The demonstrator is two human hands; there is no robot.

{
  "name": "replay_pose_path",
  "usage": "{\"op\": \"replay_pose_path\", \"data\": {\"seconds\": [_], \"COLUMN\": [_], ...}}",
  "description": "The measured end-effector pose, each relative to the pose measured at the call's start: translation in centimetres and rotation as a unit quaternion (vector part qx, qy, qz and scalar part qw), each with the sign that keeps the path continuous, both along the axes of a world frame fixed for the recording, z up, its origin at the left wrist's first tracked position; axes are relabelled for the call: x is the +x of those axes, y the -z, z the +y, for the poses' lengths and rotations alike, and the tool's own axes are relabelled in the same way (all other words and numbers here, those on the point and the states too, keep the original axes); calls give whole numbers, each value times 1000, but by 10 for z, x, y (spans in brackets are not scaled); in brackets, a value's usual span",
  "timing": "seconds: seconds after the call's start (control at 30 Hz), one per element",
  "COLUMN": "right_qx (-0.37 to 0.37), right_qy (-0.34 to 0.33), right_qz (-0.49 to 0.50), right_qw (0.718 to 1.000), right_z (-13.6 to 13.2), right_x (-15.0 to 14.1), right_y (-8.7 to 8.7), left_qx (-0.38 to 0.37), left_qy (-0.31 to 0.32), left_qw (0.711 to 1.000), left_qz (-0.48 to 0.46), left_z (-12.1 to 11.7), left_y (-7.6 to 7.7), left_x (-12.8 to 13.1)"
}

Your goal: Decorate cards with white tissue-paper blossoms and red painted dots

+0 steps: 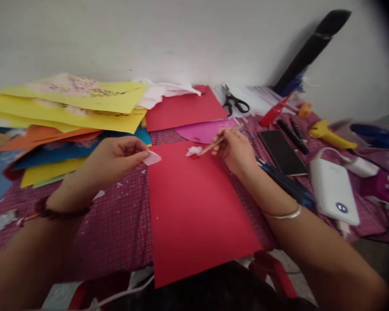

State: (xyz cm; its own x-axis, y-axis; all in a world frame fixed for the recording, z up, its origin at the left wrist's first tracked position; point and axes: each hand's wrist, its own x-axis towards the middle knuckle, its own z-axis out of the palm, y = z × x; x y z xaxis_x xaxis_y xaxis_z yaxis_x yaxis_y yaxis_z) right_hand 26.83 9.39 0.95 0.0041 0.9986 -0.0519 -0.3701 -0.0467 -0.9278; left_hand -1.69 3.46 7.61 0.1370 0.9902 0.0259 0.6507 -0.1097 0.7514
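Note:
My left hand [125, 153] pinches a small piece of white paper [153, 158] between thumb and fingers, over the left edge of a red paper sheet [194, 211]. Between the fingers of my right hand [235, 147] is a thin wooden stick [214, 144], its lower tip pointing down-left to the red sheet. Right at that tip, on the upper part of the sheet, sits a crumpled white paper tuft [193, 150]. A wet-looking spot shows just below the tuft. The far end of the stick sticks out above my right hand.
Yellow painted sheets [84, 99] lie stacked at the left over orange and blue paper. Black scissors [235, 101] lie at the back. On the right are a red tube [275, 111], a phone [282, 152], a white power bank [335, 190] and a yellow glue gun [332, 134].

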Motion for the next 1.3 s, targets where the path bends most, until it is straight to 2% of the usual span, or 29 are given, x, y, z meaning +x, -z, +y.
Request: {"op": "replay_pose_path", "data": {"seconds": [0.1, 0.17, 0.27, 0.37, 0.47, 0.7, 0.87, 1.07, 1.3], "right_qx": [58, 92, 132, 152, 150, 165, 151, 140, 201], "right_qy": [-16, -32, -60, -80, -82, -41, -37, -25, 59], "right_qz": [-34, -49, -69, -105, -140, -167, -153, -137, -130], "right_qw": [998, 994, 987, 980, 975, 971, 976, 980, 969], "right_z": [0, -3, -8, -13, -16, -13, -11, -9, -22], "right_x": [0, -2, -6, -10, -13, -10, -9, -9, -5], "right_y": [4, 6, 6, 4, 2, 2, 3, 2, -15], "left_qx": [-41, -72, -100, -109, -115, -111, -42, -7, 5], "left_qy": [98, 131, 141, 134, 145, 216, 176, 100, 67], "left_qw": [994, 987, 981, 982, 981, 970, 983, 992, 994], "left_qz": [-33, -61, -87, -73, -52, 9, 2, -72, -89], "left_z": [26, 41, 56, 62, 62, 65, 65, 67, 64], "left_y": [10, 20, 36, 48, 49, 41, 53, 74, 75], "left_x": [32, 46, 54, 53, 49, 49, 62, 80, 86]}}
